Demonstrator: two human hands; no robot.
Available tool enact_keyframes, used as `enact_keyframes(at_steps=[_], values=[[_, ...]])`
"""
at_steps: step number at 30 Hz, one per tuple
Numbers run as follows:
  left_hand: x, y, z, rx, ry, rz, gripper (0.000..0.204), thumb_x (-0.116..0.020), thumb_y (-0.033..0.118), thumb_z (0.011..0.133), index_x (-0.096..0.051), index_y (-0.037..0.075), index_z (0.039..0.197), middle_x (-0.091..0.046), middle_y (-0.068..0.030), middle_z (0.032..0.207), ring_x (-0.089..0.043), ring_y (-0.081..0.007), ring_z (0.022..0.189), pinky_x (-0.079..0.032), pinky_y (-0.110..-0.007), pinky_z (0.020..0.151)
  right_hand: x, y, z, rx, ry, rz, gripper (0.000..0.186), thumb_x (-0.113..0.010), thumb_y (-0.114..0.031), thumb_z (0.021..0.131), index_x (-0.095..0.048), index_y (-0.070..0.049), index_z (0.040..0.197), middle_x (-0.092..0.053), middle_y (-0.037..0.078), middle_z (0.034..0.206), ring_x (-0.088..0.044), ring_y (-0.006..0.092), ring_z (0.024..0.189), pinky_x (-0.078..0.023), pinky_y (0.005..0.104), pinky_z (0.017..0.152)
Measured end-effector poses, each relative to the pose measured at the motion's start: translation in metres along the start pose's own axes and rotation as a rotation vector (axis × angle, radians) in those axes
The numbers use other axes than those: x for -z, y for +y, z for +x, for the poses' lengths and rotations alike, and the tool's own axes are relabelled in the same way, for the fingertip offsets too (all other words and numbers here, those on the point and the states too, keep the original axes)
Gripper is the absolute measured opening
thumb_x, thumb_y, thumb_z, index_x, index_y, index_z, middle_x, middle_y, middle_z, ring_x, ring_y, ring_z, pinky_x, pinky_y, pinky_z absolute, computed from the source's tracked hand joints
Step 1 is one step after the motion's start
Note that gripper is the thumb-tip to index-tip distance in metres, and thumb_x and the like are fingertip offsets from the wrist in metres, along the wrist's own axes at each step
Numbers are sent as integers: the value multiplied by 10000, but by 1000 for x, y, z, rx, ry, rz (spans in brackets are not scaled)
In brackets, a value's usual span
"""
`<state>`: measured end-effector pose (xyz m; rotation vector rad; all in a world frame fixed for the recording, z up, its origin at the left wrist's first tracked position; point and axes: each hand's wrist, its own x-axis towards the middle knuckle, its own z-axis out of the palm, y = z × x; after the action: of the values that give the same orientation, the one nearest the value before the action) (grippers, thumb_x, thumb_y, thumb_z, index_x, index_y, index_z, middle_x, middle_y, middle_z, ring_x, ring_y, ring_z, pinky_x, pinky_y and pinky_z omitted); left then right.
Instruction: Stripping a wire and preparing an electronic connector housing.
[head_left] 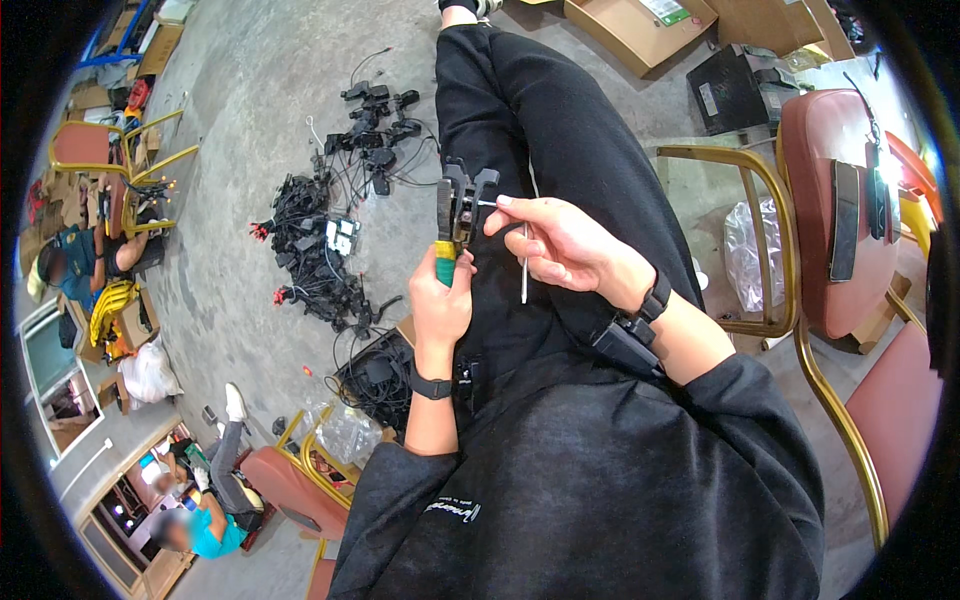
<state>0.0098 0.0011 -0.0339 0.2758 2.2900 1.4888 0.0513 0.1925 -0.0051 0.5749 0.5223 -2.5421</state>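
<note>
My left hand point(442, 308) is wrapped round the green and yellow grip of a black forked device point(462, 205), held upright above my lap. Two black prongs stand at its top, with small metal parts between them. From the other side, my right hand point(570, 245) pinches a thin metal rod point(487, 203) between thumb and forefinger; the rod's far end meets the device. A slim silver shaft point(524, 275) hangs down from the curled fingers of the same hand. Whether rod and shaft are one tool, I cannot tell.
Black devices with tangled cables point(310, 245) lie on the concrete floor to the left. A red-brown chair point(825, 290) stands close on the right, with a phone on it. Cardboard boxes point(640, 35) are at the far right. A person in a turquoise shirt point(215, 530) sits at lower left.
</note>
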Motion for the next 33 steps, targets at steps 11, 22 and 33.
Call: enact_keyframes(at_steps=[11, 22, 33], values=[[2, -3, 1, 44, -22, -114, 144, -523, 86, 865, -572, -42, 911, -619, -70, 776, -602, -128, 675, -481, -256, 633, -1, 14, 10, 975, 465, -1506, 145, -648, -152, 794, -643, -58, 905, -550, 148, 880, -548, 280, 863, -444, 371, 748], [3, 0, 0, 29, -3, -89, 128, -518, 57, 859, -574, -45, 914, -623, -80, 781, -609, -139, 677, -488, -264, 635, 3, 19, 14, 457, 198, -827, 281, -472, -265, 943, -624, -28, 937, -570, 57, 647, -554, 111, 583, -450, 257, 551], [1, 4, 0, -9, -10, -26, 114, -525, 67, 854, -575, -33, 875, -618, -76, 752, -606, -139, 665, -478, -270, 620, 0, 10, 7, 209, 61, -439, 402, -391, -323, 974, -603, 17, 945, -539, 33, 540, -517, 107, 387, -386, 205, 368]])
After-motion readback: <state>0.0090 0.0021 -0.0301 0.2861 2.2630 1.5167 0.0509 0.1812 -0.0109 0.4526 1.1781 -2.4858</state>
